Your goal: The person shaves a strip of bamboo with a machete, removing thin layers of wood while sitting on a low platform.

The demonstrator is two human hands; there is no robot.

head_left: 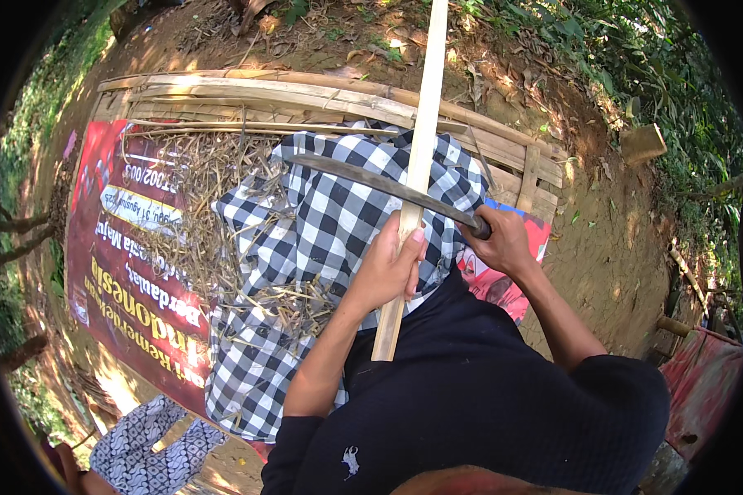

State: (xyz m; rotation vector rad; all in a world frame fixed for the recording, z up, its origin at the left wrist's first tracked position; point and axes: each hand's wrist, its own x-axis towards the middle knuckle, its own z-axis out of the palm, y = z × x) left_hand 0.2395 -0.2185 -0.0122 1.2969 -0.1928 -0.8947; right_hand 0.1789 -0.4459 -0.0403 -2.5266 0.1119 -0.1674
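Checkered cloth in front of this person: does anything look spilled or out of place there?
Yes, it looks messy: thin, dry shavings are strewn over the left part of the cloth and onto the red banner beside it. The cloth also lies rumpled rather than flat.

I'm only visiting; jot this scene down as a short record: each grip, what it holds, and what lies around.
Left grip: closed around a pale strip, whose far end leaves the picture
Right grip: closed on the handle of a long knife
Blade: crosses the strip; contact unclear
Underneath: checked cloth, red banner, slatted platform
Scattered: dry straw-like shavings
Setting: outdoors, bare earth, greenery
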